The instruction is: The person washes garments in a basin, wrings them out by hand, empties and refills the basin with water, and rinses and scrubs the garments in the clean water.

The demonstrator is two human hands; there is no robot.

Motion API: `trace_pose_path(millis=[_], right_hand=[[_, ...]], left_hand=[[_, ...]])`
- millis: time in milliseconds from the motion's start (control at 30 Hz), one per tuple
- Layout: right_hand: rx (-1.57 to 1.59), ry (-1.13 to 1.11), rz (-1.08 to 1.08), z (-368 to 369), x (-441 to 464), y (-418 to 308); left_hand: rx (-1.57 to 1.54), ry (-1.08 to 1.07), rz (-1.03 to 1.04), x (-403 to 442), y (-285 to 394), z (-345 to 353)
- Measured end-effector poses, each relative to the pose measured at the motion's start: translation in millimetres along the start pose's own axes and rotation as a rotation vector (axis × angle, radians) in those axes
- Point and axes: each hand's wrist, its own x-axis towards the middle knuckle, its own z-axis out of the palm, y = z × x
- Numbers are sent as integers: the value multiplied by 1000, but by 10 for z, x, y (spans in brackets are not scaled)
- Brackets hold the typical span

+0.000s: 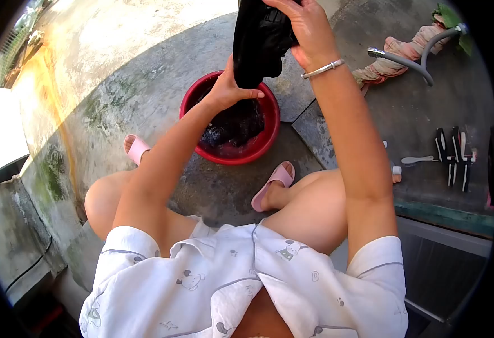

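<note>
Black cloth (261,45): held up above and slightly beyond the basin, at the top of the view, upper end cut off by the frame. Dark all over, folded and bunched, with creases and a ridged, gathered patch near the right side; lower edge rounded and hanging free. Type of garment impossible to tell.

Right hand (309,31): closed on the cloth's upper right side, silver bracelet (323,69) at the wrist. Left hand (227,87): at the lower left edge, thumb stretched out beneath, fingers partly behind the cloth; cannot tell how firmly closed.

Red basin (272,135): round, on the concrete floor (162,84) between the feet. Inside, more dark fabric (233,127), wet-looking and glossy. Upper rim and part of the contents hidden behind left hand and cloth.

To the right, on dark paving: grey hose (430,78) with metal end, near a twisted pinkish cloth (393,56); farther down, a black-and-white slatted rack (455,158) beside a pale spoon-shaped item (417,160). Pink slippers (273,186) on both feet, near the basin. Green stains on the concrete, left.
</note>
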Motion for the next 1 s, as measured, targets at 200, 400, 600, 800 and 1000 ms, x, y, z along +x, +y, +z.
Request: trace_pose_path(millis=[200, 400, 600, 800, 1000], right_hand=[[396, -62, 29, 36, -44, -609], [353, 227, 173, -800, -209, -35], [89, 333, 665, -1171, -818, 957], [-442, -4, 822, -1110, -801, 883], [353, 234, 466, -470, -623, -8]], left_hand=[[-306, 163, -375, -55, -536, 320], [-433, 375, -446, 226, 258, -251], [33, 219, -296, 661, 999, -522], [659, -41, 35, 910, 2048, -482], [866, -313, 89, 926, 1630, -390]])
